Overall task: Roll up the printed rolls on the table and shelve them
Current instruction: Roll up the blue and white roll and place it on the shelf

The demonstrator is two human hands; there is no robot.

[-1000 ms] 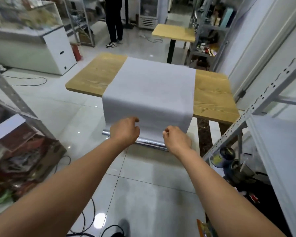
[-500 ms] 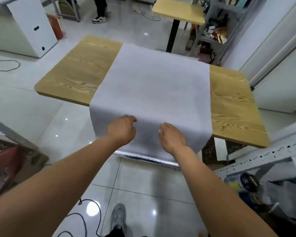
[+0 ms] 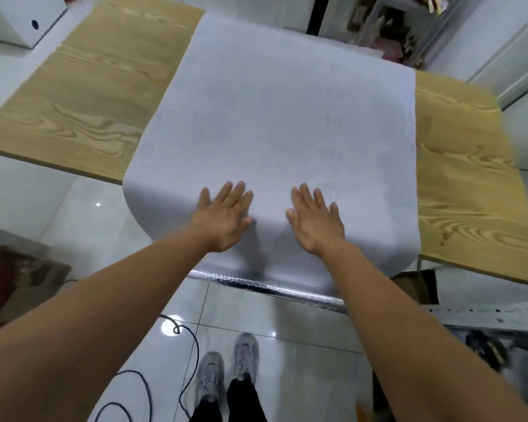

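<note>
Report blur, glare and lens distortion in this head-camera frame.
Head view: wide-angle lens bows the table edges and the white sheet; the corners smear with blur; a glare spot shines on the floor tiles; the left hand and right hand cast soft shadows on it.

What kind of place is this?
Likely a print shop or workroom: a wide white sheet draped over a wooden table, its silver roll hanging below, and a perforated metal shelf alongside.

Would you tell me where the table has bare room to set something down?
Bare wood shows on the table left of the white printed sheet, wide, and right of it, narrower. The middle is covered, with the left hand and right hand flat near the sheet's front edge.
</note>
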